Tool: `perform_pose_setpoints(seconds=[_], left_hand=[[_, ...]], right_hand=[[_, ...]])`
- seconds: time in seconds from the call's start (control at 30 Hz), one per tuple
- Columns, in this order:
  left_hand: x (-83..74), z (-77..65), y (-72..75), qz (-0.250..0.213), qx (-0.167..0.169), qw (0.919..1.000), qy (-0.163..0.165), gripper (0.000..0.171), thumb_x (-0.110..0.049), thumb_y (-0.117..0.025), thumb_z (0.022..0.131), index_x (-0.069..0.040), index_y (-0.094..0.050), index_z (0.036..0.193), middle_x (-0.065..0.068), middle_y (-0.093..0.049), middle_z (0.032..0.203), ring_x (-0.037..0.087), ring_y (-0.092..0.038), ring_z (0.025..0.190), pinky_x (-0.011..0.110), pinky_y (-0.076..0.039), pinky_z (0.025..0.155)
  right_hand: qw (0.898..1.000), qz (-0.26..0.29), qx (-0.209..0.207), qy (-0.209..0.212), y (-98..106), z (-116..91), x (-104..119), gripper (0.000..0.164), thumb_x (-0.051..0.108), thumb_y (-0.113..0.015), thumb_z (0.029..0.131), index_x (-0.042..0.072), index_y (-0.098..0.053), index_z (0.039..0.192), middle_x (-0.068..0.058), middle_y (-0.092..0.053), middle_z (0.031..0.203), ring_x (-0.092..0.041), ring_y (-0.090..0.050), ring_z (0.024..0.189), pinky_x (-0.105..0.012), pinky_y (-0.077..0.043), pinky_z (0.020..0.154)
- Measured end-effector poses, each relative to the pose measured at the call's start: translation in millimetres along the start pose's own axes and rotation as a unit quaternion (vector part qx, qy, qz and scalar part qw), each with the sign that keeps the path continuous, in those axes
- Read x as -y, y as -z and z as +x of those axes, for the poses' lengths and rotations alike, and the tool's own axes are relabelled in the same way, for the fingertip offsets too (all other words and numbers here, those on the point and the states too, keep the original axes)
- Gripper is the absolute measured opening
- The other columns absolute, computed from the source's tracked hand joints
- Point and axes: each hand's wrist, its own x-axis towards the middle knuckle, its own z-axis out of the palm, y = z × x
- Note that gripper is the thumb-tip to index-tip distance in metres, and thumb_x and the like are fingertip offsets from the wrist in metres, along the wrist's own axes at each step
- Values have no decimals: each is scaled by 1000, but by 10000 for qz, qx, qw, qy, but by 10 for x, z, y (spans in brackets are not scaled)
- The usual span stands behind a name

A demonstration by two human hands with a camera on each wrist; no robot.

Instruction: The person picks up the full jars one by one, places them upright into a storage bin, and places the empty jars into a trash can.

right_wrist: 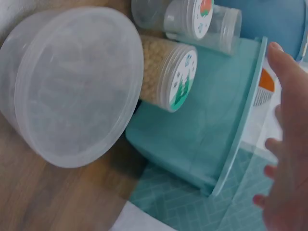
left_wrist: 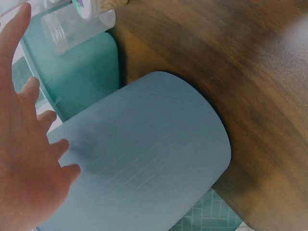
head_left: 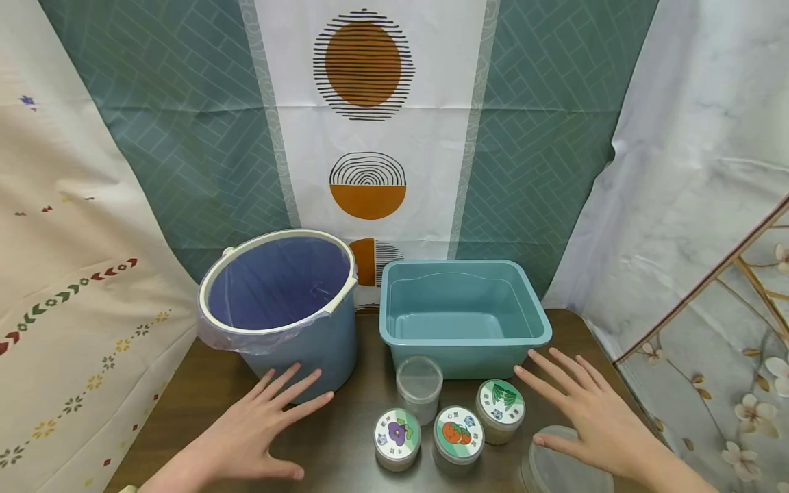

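My left hand (head_left: pixel 249 431) hovers, fingers spread, before the blue bucket (head_left: pixel 314 356), which has a clear plastic liner over its pale rim. With fingers straight and apart, my right hand (head_left: pixel 594 421) is above a round translucent lidded container (head_left: pixel 561 462) and partly covers it. Neither hand holds anything. Between them stand a clear jar (head_left: pixel 420 387) and three jars with picture lids: a purple-flower jar (head_left: pixel 397 438), an orange-red-picture jar (head_left: pixel 458 438) and a green-leaf jar (head_left: pixel 501 411). Beige, bead-like pieces fill the green-leaf jar (right_wrist: pixel 154 67) in the right wrist view.
A teal rectangular basin (head_left: pixel 456 359) stands behind the jars, right of the bucket. Everything sits on a dark brown wooden table (head_left: pixel 345 445). Patterned cloths hang behind it, including a green-and-white one (head_left: pixel 431 137), and on both sides.
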Motion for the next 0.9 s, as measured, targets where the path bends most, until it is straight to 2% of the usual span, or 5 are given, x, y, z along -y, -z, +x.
perform_pose_setpoints(seconds=[0.17,0.33,0.47,0.6,0.9], left_hand=[[12,24,17,22,-78,9998,-180,99,-86,-54,72,-38,-30,154,1,-33,162,38,-44,139,19,19,120],[-5,65,20,-68,-63,9997,-218,99,-85,-55,72,-36,-31,154,2,-33,162,37,-45,139,17,19,119],[-37,130,0,-191,16,9997,-150,99,-86,-54,72,-36,-31,154,0,-31,163,35,-43,142,32,-6,126],[-69,208,-24,-409,116,9990,-113,98,-85,-53,74,-36,-29,155,-1,-29,164,34,-40,144,52,-40,109],[-139,370,-122,-884,260,9957,-11,96,-84,-50,77,-36,-26,156,0,-25,165,34,-33,148,58,-39,110]], right_hand=[[9997,217,-147,2,-11,93,-105,89,61,-75,76,30,-39,152,-1,-39,157,-23,-36,140,-34,-19,115],[9987,398,-318,0,-28,231,-222,84,48,-80,77,30,-43,149,2,-48,148,-18,-44,133,-36,-31,104],[9971,523,-534,107,-68,376,-326,76,40,-81,78,29,-49,146,2,-54,140,-17,-48,127,-35,-34,102],[9953,582,-743,205,-145,512,-394,69,33,-82,77,28,-55,140,1,-60,131,-19,-53,119,-37,-37,98],[9904,928,-973,315,-373,703,-484,51,25,-82,77,25,-67,126,1,-65,119,-18,-57,108,-38,-42,90]])
